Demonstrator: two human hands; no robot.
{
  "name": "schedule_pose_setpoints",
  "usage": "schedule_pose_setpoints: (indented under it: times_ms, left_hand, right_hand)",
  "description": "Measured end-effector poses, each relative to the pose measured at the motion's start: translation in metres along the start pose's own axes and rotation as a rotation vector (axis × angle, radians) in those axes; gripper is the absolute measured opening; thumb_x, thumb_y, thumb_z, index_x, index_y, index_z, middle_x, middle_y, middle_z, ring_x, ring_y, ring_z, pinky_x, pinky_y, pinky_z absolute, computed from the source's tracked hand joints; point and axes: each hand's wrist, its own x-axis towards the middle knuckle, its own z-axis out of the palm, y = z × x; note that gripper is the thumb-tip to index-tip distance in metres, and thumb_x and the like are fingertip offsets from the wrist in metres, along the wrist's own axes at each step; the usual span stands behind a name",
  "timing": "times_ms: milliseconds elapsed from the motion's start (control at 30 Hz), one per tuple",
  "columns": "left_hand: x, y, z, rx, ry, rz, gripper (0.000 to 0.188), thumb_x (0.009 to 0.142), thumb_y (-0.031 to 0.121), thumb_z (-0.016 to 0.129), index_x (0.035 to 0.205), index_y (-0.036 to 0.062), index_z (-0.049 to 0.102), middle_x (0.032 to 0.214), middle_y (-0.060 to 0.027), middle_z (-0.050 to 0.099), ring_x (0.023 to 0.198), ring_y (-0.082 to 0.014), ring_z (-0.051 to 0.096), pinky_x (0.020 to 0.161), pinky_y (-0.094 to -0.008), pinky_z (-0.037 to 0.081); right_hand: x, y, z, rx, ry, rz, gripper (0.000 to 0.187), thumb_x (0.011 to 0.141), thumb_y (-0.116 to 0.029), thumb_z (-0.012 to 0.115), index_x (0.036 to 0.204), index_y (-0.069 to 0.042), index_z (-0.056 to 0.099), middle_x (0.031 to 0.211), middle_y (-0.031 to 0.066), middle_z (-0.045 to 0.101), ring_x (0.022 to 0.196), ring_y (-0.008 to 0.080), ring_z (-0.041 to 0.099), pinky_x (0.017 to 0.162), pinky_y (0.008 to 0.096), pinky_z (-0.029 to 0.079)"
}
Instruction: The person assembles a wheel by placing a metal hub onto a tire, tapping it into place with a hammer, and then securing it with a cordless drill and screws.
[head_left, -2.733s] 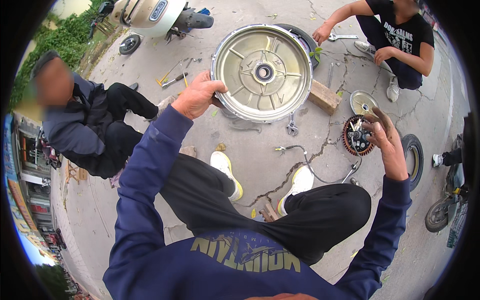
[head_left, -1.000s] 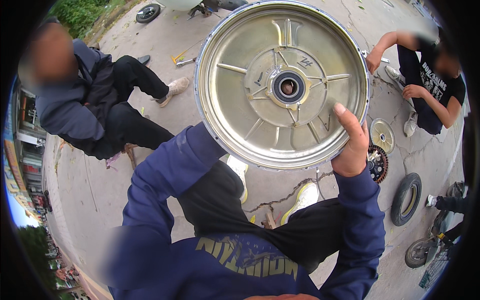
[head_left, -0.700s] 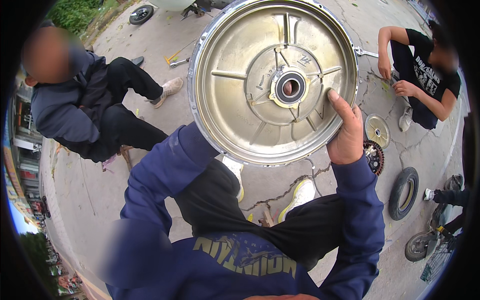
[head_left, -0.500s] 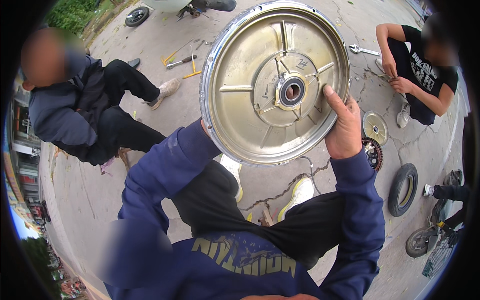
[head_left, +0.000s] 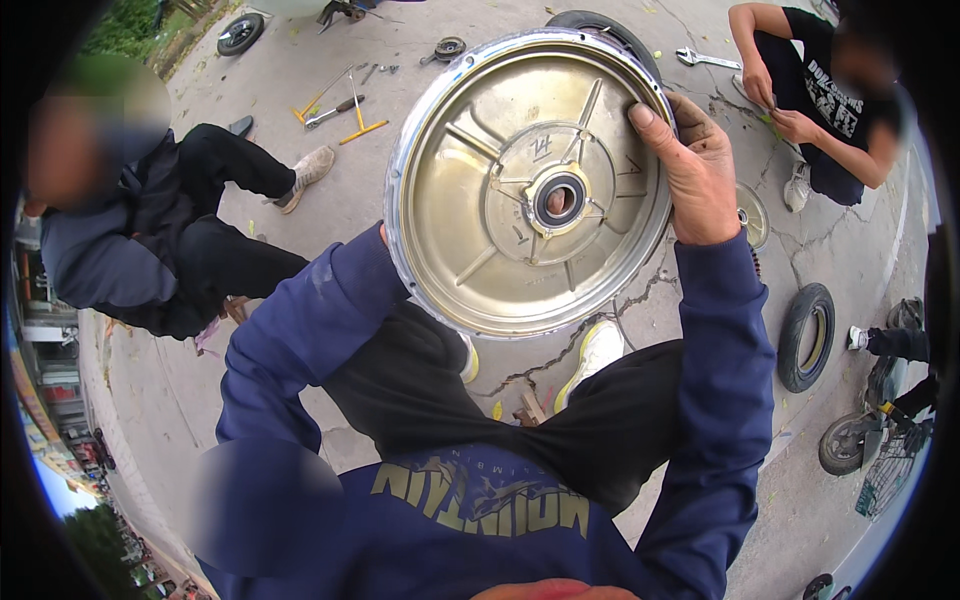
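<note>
Silver metal disc (head_left: 510, 200), big and round, held up just left of right fingers (head_left: 656, 133). Right hand (head_left: 700, 175) grips edge: thumb in front, others behind, tips hidden. Left hand (head_left: 383, 236) mostly hidden behind disc; cannot tell how its fingers are. Black tyre (head_left: 612, 30) beyond right fingers, part covered by disc. Small round plate (head_left: 755, 215) below right fingers, part hidden.

Outdoors, street-side repair spot: cracked concrete ground (head_left: 180, 390), bushes (head_left: 122, 30) upper left, shopfronts at left rim (head_left: 62, 335), loose tyre (head_left: 785, 342), wrench (head_left: 710, 60) and ratchet (head_left: 347, 105) on ground, hub (head_left: 520, 215) in hand, two-wheeler (head_left: 843, 447) at right.
</note>
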Motion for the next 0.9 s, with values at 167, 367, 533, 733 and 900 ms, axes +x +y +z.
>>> schedule_pose_setpoints:
  times_ms: [167,367,533,733,900]
  left_hand:
    - [0.003,0.023,0.010,0.041,0.035,0.038,0.075,0.101,0.064,0.036,0.148,0.0059,0.045,0.141,-0.0183,0.056,0.128,-0.0316,0.056,0.112,-0.0462,0.041]
    - [-0.007,0.039,0.019,0.090,0.098,0.077,0.076,0.101,0.064,0.035,0.148,0.0053,0.045,0.141,-0.0192,0.056,0.128,-0.0319,0.056,0.112,-0.0462,0.041]
    - [0.001,0.041,0.023,0.100,0.086,0.071,0.076,0.101,0.064,0.035,0.148,0.0048,0.045,0.141,-0.0198,0.056,0.128,-0.0322,0.056,0.112,-0.0461,0.040]
    - [0.000,0.032,0.022,0.102,0.087,0.050,0.077,0.101,0.065,0.034,0.148,0.0042,0.044,0.140,-0.0207,0.056,0.128,-0.0325,0.056,0.112,-0.0461,0.040]
    - [-0.005,0.030,0.026,0.105,0.085,0.036,0.078,0.101,0.065,0.033,0.149,0.0036,0.044,0.140,-0.0214,0.056,0.128,-0.0327,0.056,0.112,-0.0461,0.040]
  right_hand:
    - [-0.026,0.018,0.033,0.173,0.088,0.388,0.040,0.099,-0.038,0.065,0.117,-0.002,0.065,0.103,0.0038,0.070,0.089,0.0125,0.067,0.074,0.0289,0.056]
    - [-0.054,0.001,0.058,-0.281,-1.096,0.902,0.078,0.097,-0.069,0.045,0.100,0.004,0.072,0.096,0.0140,0.074,0.084,0.0208,0.073,0.070,0.0329,0.058]
    - [-0.035,-0.001,-0.009,-0.651,-0.318,0.426,0.050,0.099,-0.040,0.063,0.093,0.009,0.068,0.074,0.0089,0.068,0.063,0.0128,0.065,0.059,0.0283,0.052]
    - [0.001,-0.025,0.043,-0.581,0.177,-0.707,0.050,0.102,-0.040,0.060,0.126,0.004,0.061,0.109,0.0101,0.068,0.097,0.0148,0.062,0.084,0.0274,0.049]
    - [0.017,-0.018,0.034,-0.533,0.176,-0.586,0.046,0.104,-0.035,0.057,0.122,0.007,0.060,0.096,0.0075,0.071,0.083,0.0098,0.062,0.069,0.0262,0.051]
